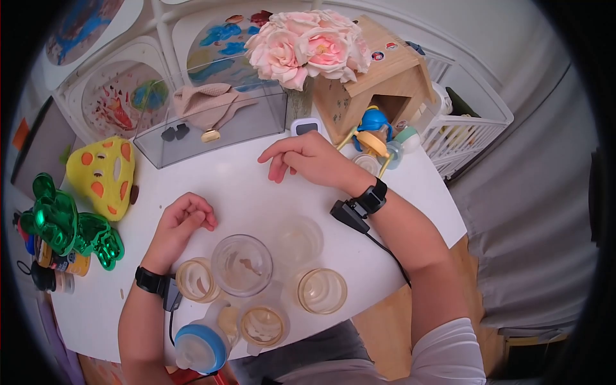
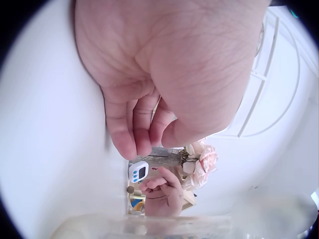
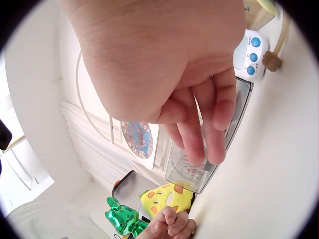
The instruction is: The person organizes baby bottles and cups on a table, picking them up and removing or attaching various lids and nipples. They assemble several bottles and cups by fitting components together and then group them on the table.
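My left hand rests at the left of the white table, fingers loosely curled and holding nothing. Beside its wrist stand a small glass jar and a larger clear container. Closer to my body are two more glass jars, one in the middle and one at the right, plus a baby bottle with a blue collar. My right hand, relaxed and holding nothing, hovers over the table's far side. Just beyond it sits a white timer with blue buttons in the wrist views.
A clear box holding a pink cloth stands at the back. Pink roses, a wooden house and a blue-yellow sippy cup are back right. A yellow plush and shiny green figure stand left.
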`<move>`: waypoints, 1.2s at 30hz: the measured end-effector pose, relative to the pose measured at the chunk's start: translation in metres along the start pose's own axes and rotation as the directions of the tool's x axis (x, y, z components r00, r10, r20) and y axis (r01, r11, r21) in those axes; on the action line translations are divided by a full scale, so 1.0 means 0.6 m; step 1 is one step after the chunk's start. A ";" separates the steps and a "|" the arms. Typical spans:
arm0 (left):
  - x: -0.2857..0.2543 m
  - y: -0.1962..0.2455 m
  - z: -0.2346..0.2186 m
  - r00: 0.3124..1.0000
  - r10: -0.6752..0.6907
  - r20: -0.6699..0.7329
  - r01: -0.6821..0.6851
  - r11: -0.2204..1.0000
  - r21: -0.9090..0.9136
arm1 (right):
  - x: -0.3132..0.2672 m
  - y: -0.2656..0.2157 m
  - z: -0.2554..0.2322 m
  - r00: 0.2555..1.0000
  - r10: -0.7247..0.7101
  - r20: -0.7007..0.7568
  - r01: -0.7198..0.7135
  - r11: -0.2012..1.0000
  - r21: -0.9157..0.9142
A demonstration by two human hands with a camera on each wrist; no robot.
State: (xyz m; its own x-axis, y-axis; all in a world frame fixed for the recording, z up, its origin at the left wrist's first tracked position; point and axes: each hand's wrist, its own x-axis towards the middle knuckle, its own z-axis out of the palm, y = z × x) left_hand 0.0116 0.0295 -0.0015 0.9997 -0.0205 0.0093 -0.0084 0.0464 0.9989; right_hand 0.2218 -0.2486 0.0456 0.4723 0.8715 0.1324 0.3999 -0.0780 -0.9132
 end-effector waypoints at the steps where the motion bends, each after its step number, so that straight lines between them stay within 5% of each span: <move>1: 0.000 -0.001 0.000 1.000 -0.001 -0.002 0.001 1.000 -0.001 | -0.001 -0.001 0.000 1.000 0.020 0.003 -0.020 1.000 -0.004; 5: -0.002 -0.003 -0.001 1.000 0.004 0.002 -0.004 1.000 -0.012 | -0.003 -0.001 0.001 1.000 0.016 -0.001 -0.016 0.998 0.066; 11: -0.001 -0.003 -0.001 1.000 0.013 0.002 -0.013 1.000 0.000 | -0.008 -0.037 -0.032 0.993 0.106 -0.055 -0.119 0.933 -0.339; 14: -0.002 -0.002 -0.001 1.000 0.024 0.000 -0.024 1.000 -0.010 | -0.027 -0.053 -0.061 0.973 -0.020 -0.229 -0.030 0.976 -0.214; 20: -0.004 0.000 0.001 0.999 0.032 0.011 -0.032 0.999 0.033 | -0.116 -0.043 -0.145 0.929 -0.217 -0.301 0.004 0.817 -0.577; 22: -0.003 -0.001 0.002 0.999 0.026 0.022 -0.027 0.998 0.050 | -0.144 -0.046 -0.153 0.769 -0.064 -0.636 -0.111 0.966 -0.232; 23: -0.005 0.001 0.002 1.000 0.024 0.010 -0.025 0.999 0.045 | -0.152 -0.042 -0.158 0.777 -0.064 -0.626 -0.108 0.967 -0.232; 25: -0.006 0.009 0.004 1.000 0.013 0.010 -0.014 0.998 0.065 | -0.169 -0.023 -0.165 0.587 -0.006 -0.809 -0.191 0.971 -0.146; 28: -0.011 0.019 0.004 0.999 0.021 0.028 -0.021 1.000 0.008 | -0.177 0.001 -0.178 0.546 -0.138 -0.826 -0.357 0.854 -0.378; 30: -0.017 0.037 -0.010 0.996 0.029 0.087 -0.029 1.000 -0.003 | -0.181 0.015 -0.178 0.573 -0.209 -0.792 -0.377 0.791 -0.482; 32: -0.026 0.069 -0.022 0.987 0.040 0.159 -0.038 0.999 -0.016 | -0.178 0.009 -0.163 0.637 -0.193 -0.746 -0.487 0.650 -0.584; 33: -0.034 0.092 -0.027 0.976 0.027 0.216 -0.026 1.000 -0.007 | -0.176 -0.003 -0.154 0.644 -0.072 -0.762 -0.551 0.647 -0.527; 36: -0.046 0.115 -0.055 0.930 -0.025 0.366 0.018 1.000 0.022 | -0.175 0.011 -0.144 0.704 -0.113 -0.702 -0.551 0.537 -0.639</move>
State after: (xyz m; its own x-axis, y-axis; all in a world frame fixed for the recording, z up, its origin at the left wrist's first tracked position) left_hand -0.0156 0.0662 0.0657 0.9228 -0.3853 0.0006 0.0094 0.0239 0.9997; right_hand 0.2425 -0.3824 0.0588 0.8383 0.2823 0.4665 0.4564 -0.8314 -0.3170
